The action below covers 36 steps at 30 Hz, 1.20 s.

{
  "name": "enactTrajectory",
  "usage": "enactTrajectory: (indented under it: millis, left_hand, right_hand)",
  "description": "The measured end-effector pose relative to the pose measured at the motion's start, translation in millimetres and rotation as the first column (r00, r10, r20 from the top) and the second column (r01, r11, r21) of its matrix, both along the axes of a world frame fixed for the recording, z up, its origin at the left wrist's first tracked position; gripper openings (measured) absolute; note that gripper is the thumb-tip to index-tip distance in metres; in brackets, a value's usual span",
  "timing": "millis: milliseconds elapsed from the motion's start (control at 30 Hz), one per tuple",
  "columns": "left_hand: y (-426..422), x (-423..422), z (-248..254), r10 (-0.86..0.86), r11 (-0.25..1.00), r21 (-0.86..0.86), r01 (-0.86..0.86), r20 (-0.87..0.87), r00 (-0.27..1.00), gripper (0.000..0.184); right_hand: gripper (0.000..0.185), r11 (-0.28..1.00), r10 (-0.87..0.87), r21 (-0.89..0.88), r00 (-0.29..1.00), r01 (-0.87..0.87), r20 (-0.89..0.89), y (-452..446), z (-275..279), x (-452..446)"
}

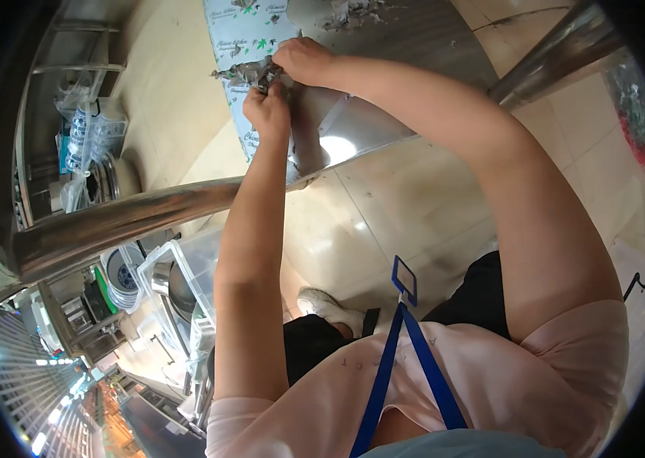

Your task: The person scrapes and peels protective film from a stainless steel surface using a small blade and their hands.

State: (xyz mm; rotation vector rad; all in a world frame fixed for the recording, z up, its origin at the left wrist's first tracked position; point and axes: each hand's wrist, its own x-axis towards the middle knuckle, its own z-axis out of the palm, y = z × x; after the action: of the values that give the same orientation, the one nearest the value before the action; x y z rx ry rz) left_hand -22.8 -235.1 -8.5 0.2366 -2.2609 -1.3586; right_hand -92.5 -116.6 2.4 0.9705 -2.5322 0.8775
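Note:
Both my hands are at the top of the head view, over a metal sheet (383, 57) partly covered by a white film (223, 34) with green leaf prints and lettering. A crumpled grey strip of film (242, 73) lies between them. My left hand (267, 111) is closed on the strip from below. My right hand (303, 61) is closed just above and to the right of it, at the edge of the crumpled film; what its fingers hold is hidden. More torn grey scraps (353, 14) lie on the sheet near the top edge.
A metal pipe (132, 217) crosses at the left, and another metal post (559, 57) stands at the upper right. Shelves with blue-and-white dishes (78, 141) are at the left. Clear plastic bins (177, 278) stand below the pipe. A lanyard badge (405, 280) hangs at my chest.

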Motion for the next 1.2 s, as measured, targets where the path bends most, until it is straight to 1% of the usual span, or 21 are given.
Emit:
enactTrajectory:
  millis: [100,167,300,400,500,533,633,667,733,767,800,833,867,900,933,967,1033,1100,1133,1167,1200]
  left_hand:
    - [-2.7,-0.2,9.4,-0.005,0.999,0.039,0.004,0.035,0.999,0.013]
    - [-5.6,-5.4,11.7,-0.017,0.988,0.155,0.008,0.055,0.998,0.012]
    - [-6.3,-11.3,10.1,0.027,0.954,0.296,-0.040,0.048,0.998,0.010]
    - [-3.6,-9.0,14.0,0.073,0.969,0.230,-0.091,0.087,0.994,0.010]
    - [14.0,9.0,29.5,0.043,0.973,0.226,-0.049,0.034,0.998,0.012]
    - [18.3,10.6,31.3,0.089,0.981,0.171,-0.096,0.045,0.995,0.015]
    - [7.1,5.5,10.7,0.124,0.987,0.094,-0.132,0.079,0.989,0.016]
    - [2.8,1.7,0.2,0.076,0.982,0.172,-0.080,0.031,0.997,0.019]
    - [4.2,8.2,13.6,0.080,0.978,0.186,-0.096,0.092,0.993,0.022]
    - [14.2,-24.1,36.0,0.092,0.968,0.231,-0.094,0.020,0.996,0.024]
    - [23.8,-1.2,46.3,0.237,0.970,-0.114,-0.217,0.214,0.948,0.028]
    - [11.8,6.0,9.7,0.199,0.980,-0.046,-0.194,0.138,0.970,0.030]
    - [25.9,25.7,37.6,0.252,0.967,-0.131,-0.221,0.318,0.914,0.031]
    - [33.0,25.8,42.4,0.254,0.966,-0.156,-0.207,0.413,0.875,0.033]
    - [42.0,39.8,44.9,0.225,0.973,-0.142,-0.181,0.424,0.877,0.040]
    - [48.6,43.0,51.3,0.152,0.985,-0.133,-0.110,0.370,0.916,0.040]
    - [54.4,78.2,60.9,0.029,0.990,-0.141,0.015,0.306,0.952,0.042]
    - [52.7,110.7,87.9,-0.176,0.983,0.033,0.180,0.444,0.879,0.037]
    - [45.3,124.2,96.6,-0.292,0.957,0.139,0.257,0.471,0.832,0.035]
    - [34.0,138.2,109.0,-0.444,0.892,0.140,0.430,0.450,0.775,0.032]
    - [21.2,151.6,117.8,-0.587,0.795,0.133,0.592,0.416,0.695,0.028]
  right_hand:
    - [0.010,0.998,-0.008,-0.067,0.998,0.004,-0.060,-2.3,-2.2,-1.4]
    - [0.010,0.994,-0.026,-0.105,0.998,0.019,-0.065,-6.2,-1.1,-2.1]
    - [0.010,0.993,-0.007,-0.119,1.000,0.008,0.005,-11.2,2.0,-13.0]
    - [0.010,0.988,0.026,-0.156,1.000,-0.025,0.006,-11.4,6.1,-15.6]
    - [0.009,0.990,0.033,-0.134,0.998,-0.041,-0.061,-6.4,11.1,-8.7]
    - [0.009,0.992,0.031,-0.116,0.998,-0.037,-0.060,-5.1,14.8,-6.9]
    - [0.015,0.998,0.065,-0.032,0.996,-0.063,0.067,0.7,32.1,4.0]
    - [0.017,0.995,0.077,-0.073,0.994,-0.071,0.074,-3.6,22.9,-1.2]
    - [0.017,0.961,-0.078,-0.261,0.996,0.087,0.046,-15.1,10.5,-7.3]
    - [0.016,0.934,-0.141,-0.339,0.988,0.110,-0.068,-12.9,31.6,-42.5]
    - [0.026,0.950,-0.244,-0.091,0.890,0.299,0.385,-10.8,43.3,-23.2]
    - [0.032,0.914,-0.316,-0.079,0.822,0.397,0.473,-9.9,33.0,-2.3]
    - [0.049,0.852,-0.364,-0.092,0.708,0.516,0.606,-10.8,24.6,2.3]
    - [0.065,0.822,-0.424,-0.026,0.642,0.569,0.639,-7.0,23.6,-6.0]
    - [0.073,0.840,-0.396,0.046,0.553,0.541,0.733,-2.8,22.1,-4.5]
    - [0.074,0.849,-0.343,0.012,0.534,0.528,0.773,-2.2,30.7,-12.3]
    - [0.076,0.870,-0.220,-0.027,0.436,0.493,0.873,-6.8,26.2,-10.0]
    - [0.071,0.849,-0.230,0.014,0.344,0.529,0.910,-12.2,41.6,-3.4]
    - [0.074,0.831,-0.243,0.047,0.286,0.554,0.927,-16.8,33.6,-8.0]
    - [0.074,0.835,-0.242,0.047,0.290,0.549,0.926,-17.8,29.5,-13.2]
    - [0.073,0.822,-0.293,0.081,0.296,0.564,0.909,-18.8,29.2,-17.0]
